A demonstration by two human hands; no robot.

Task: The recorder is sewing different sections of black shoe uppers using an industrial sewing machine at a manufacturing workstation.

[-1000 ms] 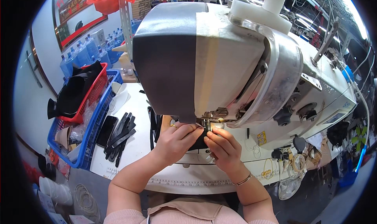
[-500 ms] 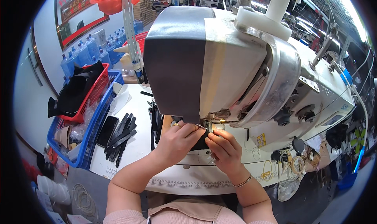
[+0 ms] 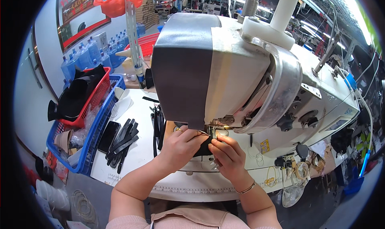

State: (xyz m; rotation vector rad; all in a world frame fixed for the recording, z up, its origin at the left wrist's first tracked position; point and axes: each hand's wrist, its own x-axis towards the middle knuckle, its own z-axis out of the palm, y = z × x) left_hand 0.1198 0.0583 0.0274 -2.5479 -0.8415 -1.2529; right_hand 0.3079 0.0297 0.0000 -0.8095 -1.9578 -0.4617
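Observation:
Under the needle end of a large sewing machine (image 3: pixel 182 72), a small black workpiece (image 3: pixel 203 148) lies against the metal presser foot (image 3: pixel 212 129). My left hand (image 3: pixel 178 148) is closed at the workpiece's left side, its fingertips close to the foot. A thin metal sliver shows by those fingertips; I cannot tell what it belongs to. From the right, my right hand (image 3: pixel 227 155) pinches the workpiece's edge between thumb and fingers. Something slim and silvery pokes out under its palm, too small to name. The machine head partly hides the left fingertips.
Black strips (image 3: pixel 123 142) lie in a pile beside a phone (image 3: pixel 109 136) on the white table. At the left, a blue basket (image 3: pixel 84 161) holds a red basket (image 3: pixel 90 108) with black pieces. Thread loops and a roll of tape (image 3: pixel 302 169) sit at the right edge.
The view has shifted slightly, so the machine appears a little lower. Both hands stay at the presser foot with almost the same grip.

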